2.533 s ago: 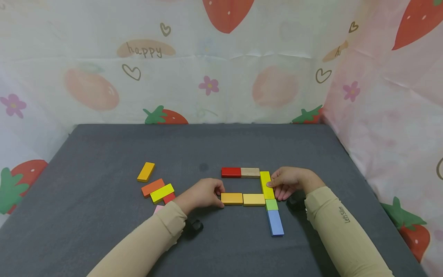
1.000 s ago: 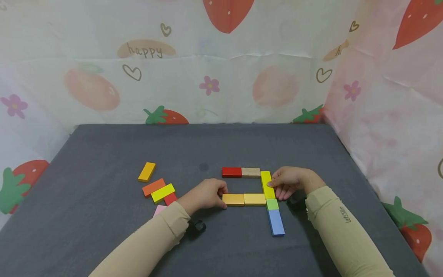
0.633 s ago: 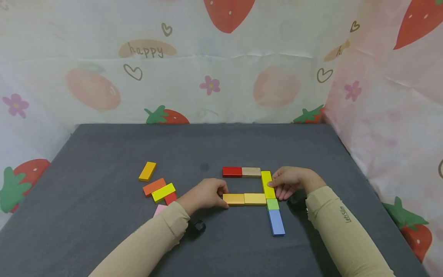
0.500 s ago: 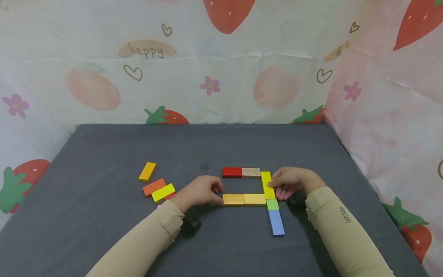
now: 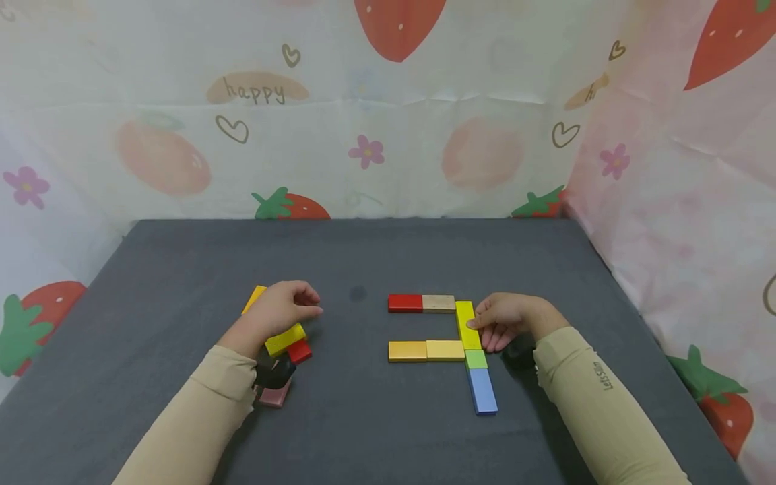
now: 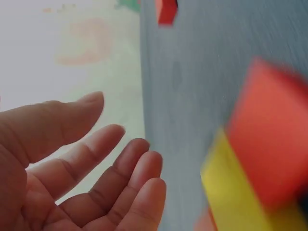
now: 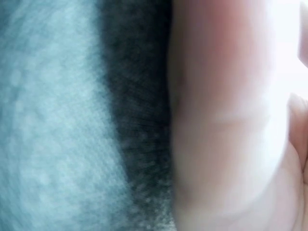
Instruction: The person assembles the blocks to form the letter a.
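Note:
My left hand (image 5: 279,313) hovers over the loose blocks on the left, holding nothing. In the left wrist view its thumb and fingers are spread apart. Beneath and around it lie an amber block (image 5: 254,295), a yellow block (image 5: 285,339), a red block (image 5: 300,350) and a pink block (image 5: 275,396), with the orange one hidden. On the right, my right hand (image 5: 506,320) rests beside an upright-running yellow block (image 5: 465,320), its thumb touching that block's right edge. The right wrist view shows mostly a blurred finger close to the cloth.
Joined to the yellow block are a row with red (image 5: 405,303) and plain wood (image 5: 438,304) blocks, and a lower row of two tan-yellow blocks (image 5: 426,351). Green (image 5: 476,359) and blue (image 5: 482,391) blocks continue below it. Dark grey cloth (image 5: 364,431) covers the table.
My left hand has left the end of the lower tan-yellow row and moved left, over the loose blocks. My right hand has stayed at the yellow block, and the arranged blocks look unchanged.

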`<state>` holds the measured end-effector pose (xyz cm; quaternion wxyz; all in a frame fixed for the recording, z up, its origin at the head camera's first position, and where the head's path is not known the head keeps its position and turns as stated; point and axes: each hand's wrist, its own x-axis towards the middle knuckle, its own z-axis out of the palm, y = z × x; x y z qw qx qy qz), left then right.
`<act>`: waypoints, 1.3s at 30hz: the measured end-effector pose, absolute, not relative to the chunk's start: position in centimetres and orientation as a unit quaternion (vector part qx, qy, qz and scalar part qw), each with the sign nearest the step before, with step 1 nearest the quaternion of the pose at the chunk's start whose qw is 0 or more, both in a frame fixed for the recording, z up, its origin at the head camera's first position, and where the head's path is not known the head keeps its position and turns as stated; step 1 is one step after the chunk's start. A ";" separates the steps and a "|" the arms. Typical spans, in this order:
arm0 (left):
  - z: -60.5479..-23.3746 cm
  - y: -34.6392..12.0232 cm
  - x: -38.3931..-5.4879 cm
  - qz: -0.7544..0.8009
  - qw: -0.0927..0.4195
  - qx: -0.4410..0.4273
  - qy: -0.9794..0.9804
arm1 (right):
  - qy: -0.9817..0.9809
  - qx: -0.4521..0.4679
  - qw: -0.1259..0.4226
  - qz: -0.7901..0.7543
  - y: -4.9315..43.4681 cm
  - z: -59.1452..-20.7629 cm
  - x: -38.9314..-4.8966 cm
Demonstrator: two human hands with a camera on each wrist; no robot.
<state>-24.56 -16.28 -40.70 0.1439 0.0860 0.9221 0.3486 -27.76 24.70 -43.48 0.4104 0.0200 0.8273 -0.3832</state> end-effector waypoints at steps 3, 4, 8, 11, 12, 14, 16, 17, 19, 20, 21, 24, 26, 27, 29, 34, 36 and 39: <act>-40.8 -18.1 -24.5 0.331 0.153 0.067 0.929 | 0.829 0.020 0.408 -0.381 24.7 -43.6 -27.7; -40.8 -18.7 -24.4 0.327 0.158 0.059 0.930 | 0.830 0.020 0.408 -0.380 24.6 -43.6 -27.7; -41.3 -20.5 -24.0 0.313 0.165 0.037 0.935 | 0.830 0.022 0.409 -0.378 24.4 -43.7 -27.7; -41.9 -21.6 -23.6 0.306 0.167 0.027 0.937 | 0.831 0.020 0.410 -0.375 24.3 -43.7 -27.7; -42.1 -21.9 -23.5 0.303 0.170 0.024 0.937 | 0.832 0.021 0.410 -0.374 24.2 -43.7 -27.7; -42.4 -22.4 -23.3 0.297 0.177 0.016 0.938 | 0.832 0.023 0.409 -0.373 24.1 -43.7 -27.7; -42.6 -22.8 -23.1 0.288 0.182 0.010 0.940 | 0.833 0.024 0.409 -0.372 24.1 -43.7 -27.7; -42.7 -22.9 -23.1 0.283 0.183 0.008 0.941 | 0.833 0.025 0.409 -0.372 24.1 -43.7 -27.7; -42.8 -23.0 -23.1 0.275 0.184 0.009 0.944 | 0.832 0.027 0.409 -0.373 24.2 -43.8 -27.8; -42.8 -23.1 -23.1 0.271 0.183 0.012 0.945 | 0.832 0.028 0.409 -0.374 24.2 -43.8 -27.8; -42.9 -23.1 -23.1 0.268 0.182 0.012 0.946 | 0.831 0.025 0.411 -0.375 24.3 -43.8 -27.8; -42.9 -23.0 -23.2 0.263 0.181 0.017 0.947 | 0.828 0.022 0.413 -0.378 24.4 -43.8 -27.8; -42.9 -22.8 -23.4 0.262 0.183 0.019 0.948 | 0.827 0.018 0.414 -0.379 24.5 -43.8 -27.9; -42.8 -22.7 -23.4 0.260 0.182 0.019 0.948 | 0.827 0.018 0.414 -0.379 24.5 -43.8 -27.9; -42.7 -22.5 -23.5 0.256 0.184 0.023 0.949 | 0.828 0.021 0.412 -0.380 24.5 -43.8 -27.9; -42.5 -22.2 -23.6 0.256 0.184 0.032 0.948 | 0.829 0.033 0.408 -0.380 24.6 -43.8 -27.8; -42.5 -22.2 -23.6 0.261 0.186 0.033 0.947 | 0.829 0.036 0.407 -0.382 24.6 -43.7 -27.8; -42.4 -22.1 -23.6 0.267 0.190 0.036 0.944 | 0.827 0.036 0.408 -0.384 24.6 -43.7 -27.8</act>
